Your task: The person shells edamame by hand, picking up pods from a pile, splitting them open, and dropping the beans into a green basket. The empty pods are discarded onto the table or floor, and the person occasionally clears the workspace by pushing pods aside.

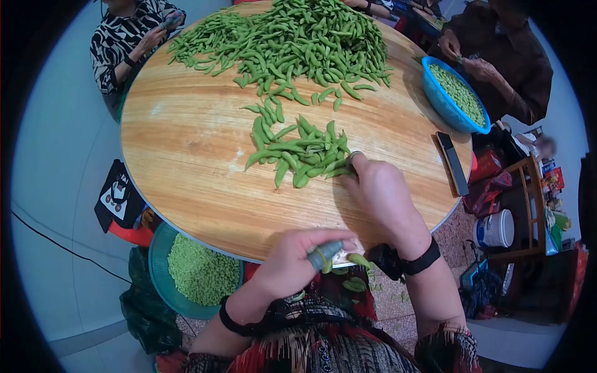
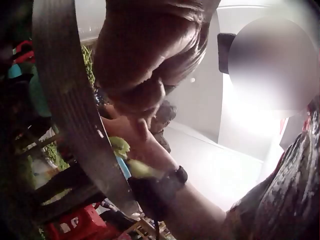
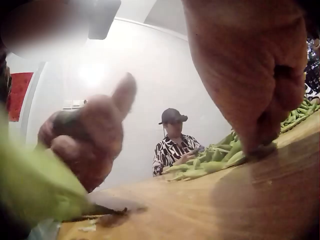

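Over the near table edge is my left hand [image 1: 289,258], a grey-green cover with a yellow band [image 1: 324,255] on one finger. Its thumb is stretched out, the other fingers loosely bent around nothing. A loose green pod [image 1: 357,259] shows just off its fingertips, with more pods [image 1: 354,284] lower down. My right hand [image 1: 380,186] reaches onto the table, fingertips pinching an edamame pod [image 1: 337,169] at the edge of a small heap of pods [image 1: 298,152]. In the right wrist view, the right hand [image 3: 255,75] points down to the tabletop; a blurred pod [image 3: 40,185] looms close to the lens.
A large mound of pods [image 1: 298,37] covers the far side of the round wooden table [image 1: 180,143]. At right are a blue basin of shelled beans [image 1: 457,93] and a dark phone [image 1: 452,163]. Below left stands a green basin of beans [image 1: 199,267]. Other people sit around the table.
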A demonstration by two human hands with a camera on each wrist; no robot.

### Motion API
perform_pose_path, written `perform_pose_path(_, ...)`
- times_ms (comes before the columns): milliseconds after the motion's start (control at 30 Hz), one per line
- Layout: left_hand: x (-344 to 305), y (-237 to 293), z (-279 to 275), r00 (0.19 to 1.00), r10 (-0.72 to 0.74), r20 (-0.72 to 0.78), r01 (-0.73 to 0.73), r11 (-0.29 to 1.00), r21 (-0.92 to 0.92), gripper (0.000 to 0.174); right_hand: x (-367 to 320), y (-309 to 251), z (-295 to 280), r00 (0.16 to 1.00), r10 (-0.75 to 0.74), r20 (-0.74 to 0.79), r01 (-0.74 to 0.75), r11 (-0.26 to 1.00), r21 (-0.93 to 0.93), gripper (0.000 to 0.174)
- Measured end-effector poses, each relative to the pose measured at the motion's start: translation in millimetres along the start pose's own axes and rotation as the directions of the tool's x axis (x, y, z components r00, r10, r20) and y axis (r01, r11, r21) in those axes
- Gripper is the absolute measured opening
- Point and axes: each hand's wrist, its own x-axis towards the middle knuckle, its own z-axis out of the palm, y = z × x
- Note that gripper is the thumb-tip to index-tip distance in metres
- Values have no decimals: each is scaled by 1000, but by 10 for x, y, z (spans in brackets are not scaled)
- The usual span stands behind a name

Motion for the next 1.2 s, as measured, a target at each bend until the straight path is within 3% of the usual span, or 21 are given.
perform_pose_path(67,20,200,-62,974,-181,-137,165,979,-120,24,5,-35,11,998,-43,45,44,999,-21,18)
perform_pose_path(100,24,186,-57,975,-180,-132,165,979,-116,24,18,-25,44,998,-38,41,39,999,-20,18)
perform_pose_path(167,44,111,-53,945,-246,-215,156,917,-366,26,62,12,124,996,-74,47,79,989,-124,19)
perform_pose_path(200,56,85,-61,946,-242,-214,153,919,-363,26,49,19,101,996,-74,42,78,989,-125,19)
perform_pose_path(267,97,60,-90,917,-273,-290,65,821,-567,33,9,38,45,994,-103,-49,105,994,44,20)
perform_pose_path(300,119,79,-98,917,-271,-293,62,822,-566,33,-18,42,-9,993,-106,-50,108,993,44,20)
perform_pose_path(367,148,117,-108,902,-291,-319,15,760,-650,33,-93,33,-100,996,-26,85,-13,903,429,22)
perform_pose_path(400,147,105,-120,899,-295,-323,17,762,-648,33,-124,35,-44,996,-29,88,-12,901,434,22)
perform_pose_path(467,168,71,-157,884,-211,-417,-91,797,-597,34,-149,68,81,991,37,-128,10,936,351,23)
perform_pose_path(500,170,68,-169,885,-213,-414,-86,799,-595,34,-144,38,70,991,43,-129,6,935,355,23)
perform_pose_path(567,152,63,-190,862,-201,-466,-125,805,-580,34,-133,-95,56,988,97,-121,-83,990,111,25)
perform_pose_path(667,161,63,-142,860,-245,-448,-84,797,-597,35,-6,-84,244,995,34,-91,-31,999,34,25)
perform_pose_path(800,167,108,-137,876,-273,-398,-53,766,-641,37,-126,-103,140,996,-35,-81,43,994,96,23)
perform_pose_path(833,158,104,-147,893,-296,-340,-13,737,-676,36,-201,-84,109,999,-23,42,0,881,473,22)
perform_pose_path(867,144,97,-156,906,-317,-280,30,708,-706,35,-269,-100,86,985,-57,161,-89,632,770,21)
perform_pose_path(900,137,90,-151,906,-318,-280,30,707,-706,35,-325,-155,62,985,-57,162,-90,632,770,21)
perform_pose_path(967,134,79,-125,903,-305,-302,-6,695,-719,32,-424,-271,-33,964,-52,261,-233,308,922,22)
perform_pose_path(1000,122,62,-132,904,-305,-299,-3,695,-719,32,-457,-301,-123,907,-107,406,-365,278,888,25)
perform_pose_path(1033,111,39,-142,899,-300,-320,-9,716,-698,25,-489,-329,-164,908,-104,406,-365,277,889,25)
perform_pose_path(1100,107,50,-155,894,-294,-338,-14,736,-677,19,-556,-374,-197,826,-170,538,-533,74,843,26)
perform_pose_path(1200,121,135,-127,835,-343,-430,-7,774,-633,16,-610,-387,-115,829,-225,513,-524,8,851,26)
